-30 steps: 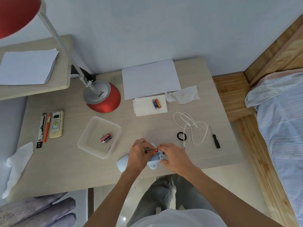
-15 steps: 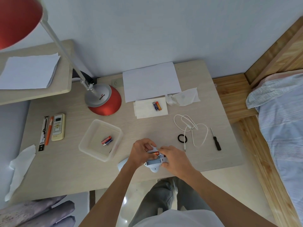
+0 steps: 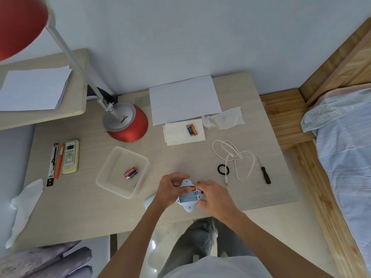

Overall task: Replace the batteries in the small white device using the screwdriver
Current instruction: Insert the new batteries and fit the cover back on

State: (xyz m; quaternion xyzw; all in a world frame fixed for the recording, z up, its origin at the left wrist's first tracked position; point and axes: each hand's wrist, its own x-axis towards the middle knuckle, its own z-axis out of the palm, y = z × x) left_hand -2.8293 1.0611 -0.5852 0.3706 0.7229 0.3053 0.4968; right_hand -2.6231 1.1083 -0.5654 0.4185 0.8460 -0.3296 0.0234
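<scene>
Between your hands: the device [image 3: 188, 199] sits at the near table [image 3: 80, 207] edge, back up, battery bay open and facing you.
Left hand [image 3: 170, 189]: your fingers curl around the device's left side and upper lobe — closed on it.
Right hand [image 3: 215, 196]: you grip the device's right side, thumb below, fingertips [image 3: 198, 185] pressing at the top of the bay.
Battery [image 3: 193, 188]: one orange-red cell lies in the upper slot, right under your right fingertips; the lower slots look bare.
Cover [image 3: 149, 201]: a pale piece, probably the lid, peeks out just behind your left wrist — mostly hidden.
Screwdriver [image 3: 264, 171]: black-handled, lying flat well to the right of your right hand, untouched.
Cable [image 3: 232, 155]: white loops between your right hand and the screwdriver, with a black ring [image 3: 223, 169] beside them.
Tray [image 3: 123, 171]: clear, just left of your left hand, two cells [image 3: 130, 173] lying inside.
Spare cells [image 3: 191, 130]: a pair on a tissue [image 3: 180, 137], beyond your hands.
Lamp [image 3: 126, 122]: red base, farther off beyond your left hand.
Remote [image 3: 70, 156]: far left of your left hand, beside pens.
</scene>
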